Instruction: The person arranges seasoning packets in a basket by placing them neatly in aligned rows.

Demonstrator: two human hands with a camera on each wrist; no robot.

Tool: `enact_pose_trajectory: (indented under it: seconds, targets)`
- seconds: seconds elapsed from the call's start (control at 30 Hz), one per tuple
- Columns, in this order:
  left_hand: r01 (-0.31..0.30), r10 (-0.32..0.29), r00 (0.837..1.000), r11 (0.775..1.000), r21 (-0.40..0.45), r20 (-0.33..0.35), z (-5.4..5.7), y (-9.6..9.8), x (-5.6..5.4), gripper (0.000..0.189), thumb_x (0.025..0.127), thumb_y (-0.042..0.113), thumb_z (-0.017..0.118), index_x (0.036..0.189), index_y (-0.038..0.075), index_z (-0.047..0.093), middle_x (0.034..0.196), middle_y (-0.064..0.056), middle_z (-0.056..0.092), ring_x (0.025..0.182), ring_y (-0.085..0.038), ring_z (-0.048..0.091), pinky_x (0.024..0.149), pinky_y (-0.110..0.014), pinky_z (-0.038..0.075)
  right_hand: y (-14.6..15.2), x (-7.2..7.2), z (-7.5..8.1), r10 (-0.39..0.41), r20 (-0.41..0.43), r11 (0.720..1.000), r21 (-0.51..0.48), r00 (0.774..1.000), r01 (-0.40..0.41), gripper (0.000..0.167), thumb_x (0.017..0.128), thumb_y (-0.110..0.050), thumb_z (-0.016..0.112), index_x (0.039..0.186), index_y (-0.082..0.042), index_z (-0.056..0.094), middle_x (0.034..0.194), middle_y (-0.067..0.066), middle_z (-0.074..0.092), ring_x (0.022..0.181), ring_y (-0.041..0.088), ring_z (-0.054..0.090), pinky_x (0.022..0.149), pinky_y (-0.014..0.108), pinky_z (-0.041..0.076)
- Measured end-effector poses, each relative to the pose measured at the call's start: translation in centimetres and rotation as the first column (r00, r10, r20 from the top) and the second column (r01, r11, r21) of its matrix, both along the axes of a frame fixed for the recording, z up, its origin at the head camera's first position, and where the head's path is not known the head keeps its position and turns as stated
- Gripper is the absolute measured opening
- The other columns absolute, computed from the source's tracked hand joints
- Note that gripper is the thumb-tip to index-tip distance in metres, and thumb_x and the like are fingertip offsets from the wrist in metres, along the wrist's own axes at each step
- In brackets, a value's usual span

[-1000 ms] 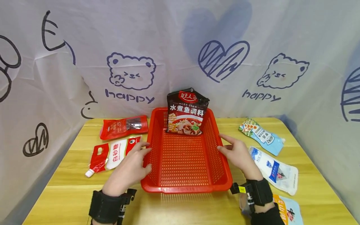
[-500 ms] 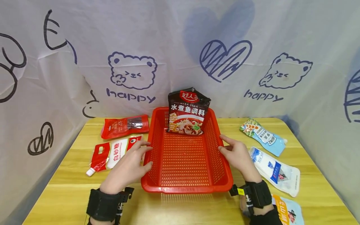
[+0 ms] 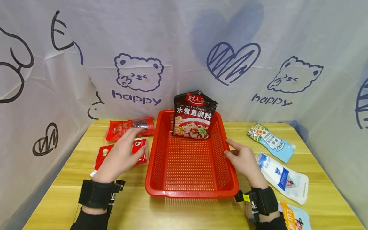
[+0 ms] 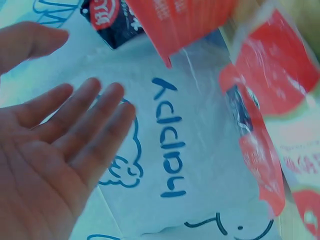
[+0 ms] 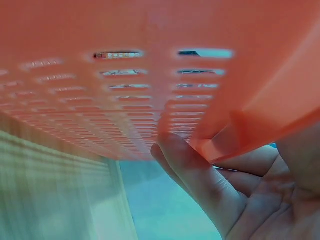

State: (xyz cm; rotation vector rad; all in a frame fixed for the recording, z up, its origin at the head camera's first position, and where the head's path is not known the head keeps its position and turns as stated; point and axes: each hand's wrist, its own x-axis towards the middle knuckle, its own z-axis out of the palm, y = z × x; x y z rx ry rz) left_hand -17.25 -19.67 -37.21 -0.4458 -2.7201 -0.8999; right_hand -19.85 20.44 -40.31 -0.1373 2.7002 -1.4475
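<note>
A red perforated plastic basket (image 3: 189, 169) stands mid-table, a black seasoning packet (image 3: 193, 119) propped upright against its back wall. My right hand (image 3: 243, 159) grips the basket's right rim; in the right wrist view its thumb (image 5: 187, 160) lies against the outer wall below the lip. To the left, my left hand (image 3: 119, 158) is off the basket with fingers extended and nothing held. It is over the red-and-white sugar pouch (image 3: 140, 147), hiding much of it. Behind that lies a flat red packet (image 3: 145, 124) with a clear window, its front partly covered by the fingertips in the head view.
On the right of the wooden table (image 3: 161, 217) lie a light-blue Heinz spout pouch (image 3: 273, 142), a white-and-blue pouch (image 3: 283, 179) and an orange-and-pale-blue pouch (image 3: 296, 215), partly behind the right forearm. A white curtain (image 3: 184, 38) with drawings closes off the back and sides.
My left hand has let go of the basket's left rim and moved left and up over the sugar pouch, its fingers spreading. The right hand stays on the right rim. The camera view shifts slightly.
</note>
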Motion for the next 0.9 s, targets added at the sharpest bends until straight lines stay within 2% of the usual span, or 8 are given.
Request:
enact_pose_trajectory:
  seconds: [0.1,0.2,0.37,0.53,0.63,0.9]
  targets:
    - [0.0,0.0,1.0,1.0,-0.006,-0.026,0.2,-1.0,-0.6,0.062,0.094,0.007,0.07,0.151,0.003,0.045,0.144,-0.017,0.053,0.129,-0.034,0.054,0.109,-0.06,0.046,0.0,0.1,0.1,-0.004,0.004,1.0,0.007,1.0,0.004,0.055,0.103,-0.011,0.061,0.156,-0.003,0.046,0.115,0.029,0.071,0.082,0.025,0.076,0.063,0.033,0.063]
    - [0.001,-0.002,1.0,0.999,-0.04,-0.017,0.2,-1.9,-1.3,0.064,0.094,0.007,0.07,0.153,0.004,0.044,0.147,-0.017,0.051,0.131,-0.034,0.051,0.11,-0.06,0.045,-0.1,0.2,0.2,-0.005,0.008,1.0,0.01,1.0,0.005,0.055,0.104,-0.011,0.06,0.156,-0.003,0.045,0.116,0.029,0.071,0.082,0.025,0.076,0.063,0.033,0.063]
    - [0.01,0.005,0.994,0.991,-0.136,0.109,-0.1,-3.4,-2.6,0.071,0.093,0.013,0.073,0.156,0.004,0.04,0.155,-0.019,0.043,0.138,-0.037,0.045,0.112,-0.062,0.042,-0.1,0.1,0.2,-0.001,0.011,1.0,0.009,1.0,0.001,0.055,0.104,-0.012,0.06,0.156,-0.004,0.045,0.116,0.029,0.07,0.082,0.024,0.076,0.063,0.033,0.063]
    - [0.035,0.02,0.97,0.974,-0.222,0.241,-1.2,-4.4,-3.9,0.082,0.088,0.018,0.08,0.157,0.003,0.039,0.16,-0.023,0.037,0.144,-0.043,0.036,0.111,-0.066,0.04,-0.1,0.2,0.1,-0.003,0.012,1.0,0.004,1.0,0.002,0.055,0.104,-0.012,0.06,0.156,-0.004,0.045,0.118,0.03,0.07,0.083,0.025,0.076,0.065,0.034,0.063]
    - [0.048,0.032,0.954,0.965,-0.257,0.298,-1.9,-4.7,-4.3,0.087,0.084,0.023,0.085,0.156,0.001,0.041,0.159,-0.026,0.037,0.144,-0.046,0.035,0.109,-0.068,0.041,-0.1,0.2,0.1,-0.006,0.016,1.0,-0.001,1.0,0.006,0.055,0.104,-0.011,0.061,0.156,-0.004,0.046,0.119,0.03,0.069,0.082,0.025,0.076,0.065,0.034,0.064]
    - [0.081,0.045,0.904,0.959,-0.272,0.426,-3.9,-5.4,-4.9,0.115,0.064,0.047,0.097,0.155,0.001,0.043,0.157,-0.028,0.04,0.143,-0.048,0.035,0.109,-0.072,0.038,-0.1,0.1,0.0,-0.004,0.011,1.0,-0.003,1.0,0.004,0.055,0.104,-0.011,0.061,0.156,-0.004,0.046,0.118,0.03,0.07,0.081,0.025,0.076,0.065,0.035,0.064]
